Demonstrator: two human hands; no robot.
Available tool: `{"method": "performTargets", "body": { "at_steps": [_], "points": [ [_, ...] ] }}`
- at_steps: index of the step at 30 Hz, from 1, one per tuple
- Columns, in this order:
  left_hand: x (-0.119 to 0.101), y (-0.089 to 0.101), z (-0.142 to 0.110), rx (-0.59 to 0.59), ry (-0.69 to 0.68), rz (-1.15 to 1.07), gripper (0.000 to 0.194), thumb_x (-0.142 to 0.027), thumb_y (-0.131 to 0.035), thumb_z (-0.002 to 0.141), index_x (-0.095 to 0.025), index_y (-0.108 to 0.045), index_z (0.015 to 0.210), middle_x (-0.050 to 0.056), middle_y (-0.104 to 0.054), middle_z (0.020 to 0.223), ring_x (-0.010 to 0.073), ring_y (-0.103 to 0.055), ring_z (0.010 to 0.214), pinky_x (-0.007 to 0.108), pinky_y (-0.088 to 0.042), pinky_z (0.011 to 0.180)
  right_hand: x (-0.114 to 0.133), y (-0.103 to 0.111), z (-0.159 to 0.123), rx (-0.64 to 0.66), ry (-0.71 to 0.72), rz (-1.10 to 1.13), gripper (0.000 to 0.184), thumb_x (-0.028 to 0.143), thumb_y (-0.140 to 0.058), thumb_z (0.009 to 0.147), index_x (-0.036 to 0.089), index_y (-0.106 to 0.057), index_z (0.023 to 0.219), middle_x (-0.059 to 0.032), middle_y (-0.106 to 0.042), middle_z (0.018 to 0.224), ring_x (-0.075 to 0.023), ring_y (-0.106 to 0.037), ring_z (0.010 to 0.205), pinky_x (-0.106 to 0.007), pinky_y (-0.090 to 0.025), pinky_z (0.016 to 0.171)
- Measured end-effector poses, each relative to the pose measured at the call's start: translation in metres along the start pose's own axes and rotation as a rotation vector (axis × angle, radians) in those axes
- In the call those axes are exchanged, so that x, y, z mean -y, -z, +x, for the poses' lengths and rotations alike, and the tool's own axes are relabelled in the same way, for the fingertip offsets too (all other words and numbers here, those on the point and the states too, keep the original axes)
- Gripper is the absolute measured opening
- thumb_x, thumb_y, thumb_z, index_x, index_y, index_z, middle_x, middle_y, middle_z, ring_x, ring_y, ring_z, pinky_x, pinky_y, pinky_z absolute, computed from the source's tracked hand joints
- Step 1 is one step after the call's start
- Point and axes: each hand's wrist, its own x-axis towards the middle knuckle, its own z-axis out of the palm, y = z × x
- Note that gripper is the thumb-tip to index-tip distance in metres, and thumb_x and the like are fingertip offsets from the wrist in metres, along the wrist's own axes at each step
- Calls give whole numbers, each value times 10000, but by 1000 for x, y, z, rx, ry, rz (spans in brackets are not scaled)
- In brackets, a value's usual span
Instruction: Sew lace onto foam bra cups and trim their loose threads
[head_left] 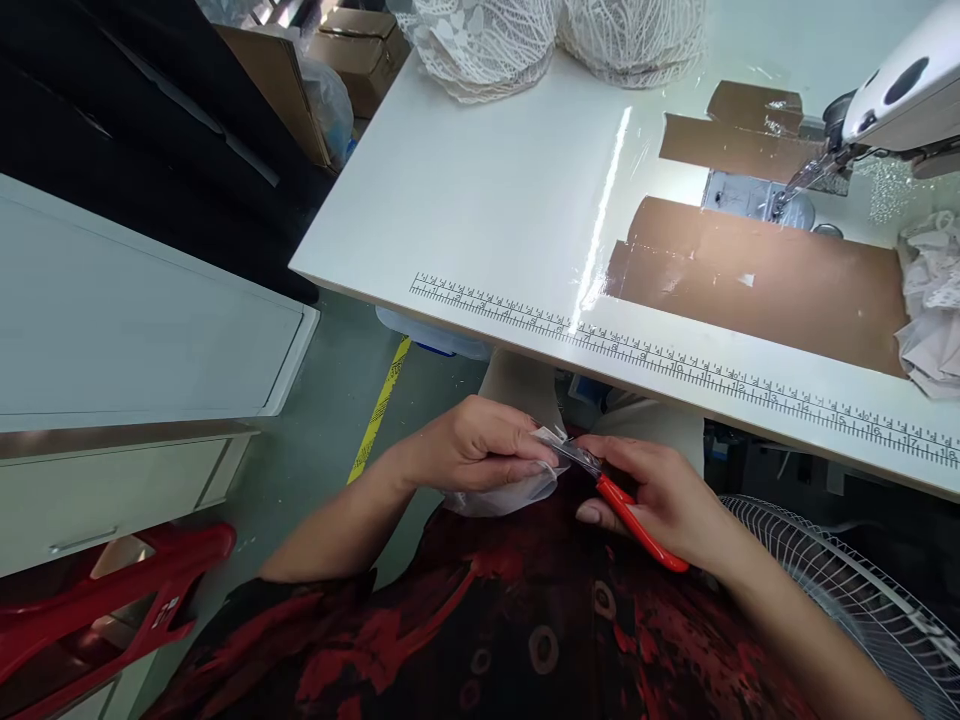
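Note:
My left hand [480, 445] is closed on a small piece of white fabric [501, 495], held over my lap below the table edge. My right hand [664, 495] grips red-handled thread snips [637, 525]. Their metal blades [577, 456] touch the fabric's upper corner, right beside my left fingertips. The rest of the fabric hangs under my left hand.
A white sewing table [517, 190] with a printed ruler [675, 365] along its front edge lies ahead. A sewing machine [892, 100], brown taped patches [757, 280] and white lace pieces [555, 40] sit on it. A fan guard [862, 600] is at right, a red stool [97, 600] at left.

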Motion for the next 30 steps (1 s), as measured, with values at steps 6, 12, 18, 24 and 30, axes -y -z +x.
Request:
{"method": "performTargets", "body": {
  "at_steps": [6,12,18,24,30],
  "points": [
    [0,0,1,-16,-20,-7,264,-116,-618,877,-169,-706,1120,121,-723,928,157,-689,818,217,-534,705,1,0,4,-21,33,-30,384,398,-700,824,251,-596,1163,-39,-699,1016,-201,-657,938,-262,-484,805],
    [0,-1,2,-18,-33,-14,255,-130,-611,887,-167,-702,1122,122,-725,935,160,-694,838,214,-537,725,-3,-2,4,-24,53,15,259,390,-669,853,222,-627,1045,-41,-708,947,-177,-657,837,-233,-473,734],
    [0,-1,5,-5,32,-21,238,-188,-592,902,-195,-706,1111,102,-726,903,153,-690,795,211,-542,704,-9,-4,2,-53,50,-11,280,442,-633,873,200,-647,1014,-33,-695,784,-155,-622,675,-227,-437,624],
    [-2,0,10,4,14,-39,238,-167,-582,902,-153,-712,1101,138,-732,984,181,-702,912,246,-563,789,-15,-6,1,-97,41,21,263,426,-636,871,190,-655,984,-12,-678,737,-131,-590,623,-210,-429,595],
    [-4,3,20,13,-17,-37,250,-130,-583,893,-140,-702,1113,150,-728,1024,200,-701,964,275,-565,830,-27,-4,-7,-158,-12,108,329,424,-648,855,182,-656,1079,-42,-715,887,-170,-639,757,-241,-485,702]
  ]
}}
